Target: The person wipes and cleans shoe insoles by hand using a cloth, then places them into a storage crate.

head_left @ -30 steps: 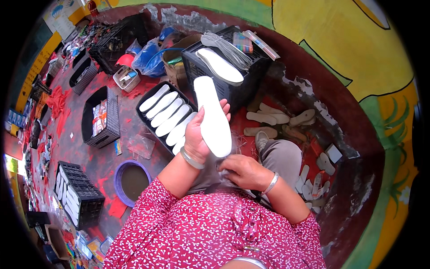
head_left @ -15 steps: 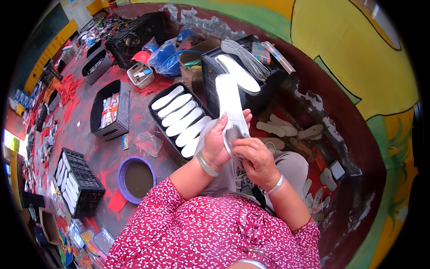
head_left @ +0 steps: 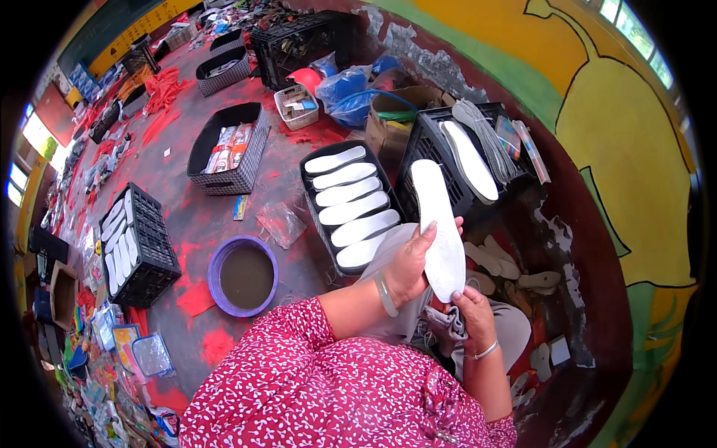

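Observation:
My left hand point(head_left: 407, 267) grips the middle of a long white shoe insole point(head_left: 441, 239), thumb on top and fingertips showing at its far edge. At its lower end, my right hand point(head_left: 478, 319) is closed on a bunched grey cloth point(head_left: 446, 322), with the thumb and finger at the insole's edge. Just ahead, a dark tray point(head_left: 310, 200) holds a row of several white insoles point(head_left: 353, 209). Another white insole point(head_left: 470, 163) lies on a black crate point(head_left: 420, 142), beside a bundle of grey cords or strips point(head_left: 489, 134).
Left of me stands a purple basin point(head_left: 216, 275) of murky water. Farther left, a black crate point(head_left: 158, 257) holds more white insoles. A grey basket point(head_left: 250, 168) stands beyond the basin. Used-looking insoles point(head_left: 539, 281) lie at my right, near the dark red wall point(head_left: 609, 313).
The cloth has come off the insole's face and is now bunched at its lower end. My right hand has moved down toward me. The whole view has swung left.

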Tool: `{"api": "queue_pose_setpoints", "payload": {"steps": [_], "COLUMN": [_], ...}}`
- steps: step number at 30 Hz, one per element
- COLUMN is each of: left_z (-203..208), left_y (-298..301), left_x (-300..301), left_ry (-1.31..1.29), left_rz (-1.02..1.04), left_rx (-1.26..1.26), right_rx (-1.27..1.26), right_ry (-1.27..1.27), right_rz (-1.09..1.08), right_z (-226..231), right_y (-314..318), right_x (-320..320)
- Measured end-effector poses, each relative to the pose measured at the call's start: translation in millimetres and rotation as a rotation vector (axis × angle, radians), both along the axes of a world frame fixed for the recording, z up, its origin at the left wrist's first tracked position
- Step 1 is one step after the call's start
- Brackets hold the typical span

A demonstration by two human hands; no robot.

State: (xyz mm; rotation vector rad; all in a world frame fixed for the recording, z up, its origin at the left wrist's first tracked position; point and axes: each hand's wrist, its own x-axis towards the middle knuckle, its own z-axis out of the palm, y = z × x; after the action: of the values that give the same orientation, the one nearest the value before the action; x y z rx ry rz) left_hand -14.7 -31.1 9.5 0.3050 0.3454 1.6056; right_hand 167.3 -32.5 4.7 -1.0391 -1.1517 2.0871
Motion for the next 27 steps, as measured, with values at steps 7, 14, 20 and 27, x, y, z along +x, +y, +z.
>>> {"api": "queue_pose_setpoints", "payload": {"steps": [7, 14, 20, 27], "left_z": [-17.3, -26.7, -27.1, -9.8], "left_y": [-1.1, -20.1, -25.7, -16.3], "left_x": [-49.2, -93.7, -129.0, -104.5], "left_ry": [0.131, -0.084, 0.362, 1.647], "left_rz": [0.017, -0.343, -0.445, -0.479], "left_rx": [0.059, -0.067, 0.043, 0.275], "right_rx": [0.477, 1.397, 1.527, 1.587], "right_ry": [-0.271, -0.765, -0.692, -0.681], "right_rz": [-0.058, -0.228, -0.343, -0.240], "right_z": [11.5, 15.6, 9.2, 1.9], "right_y": [14.6, 35.8, 55.5, 51.6], "right_x": [14.4, 23.2, 13.8, -4.1]}}
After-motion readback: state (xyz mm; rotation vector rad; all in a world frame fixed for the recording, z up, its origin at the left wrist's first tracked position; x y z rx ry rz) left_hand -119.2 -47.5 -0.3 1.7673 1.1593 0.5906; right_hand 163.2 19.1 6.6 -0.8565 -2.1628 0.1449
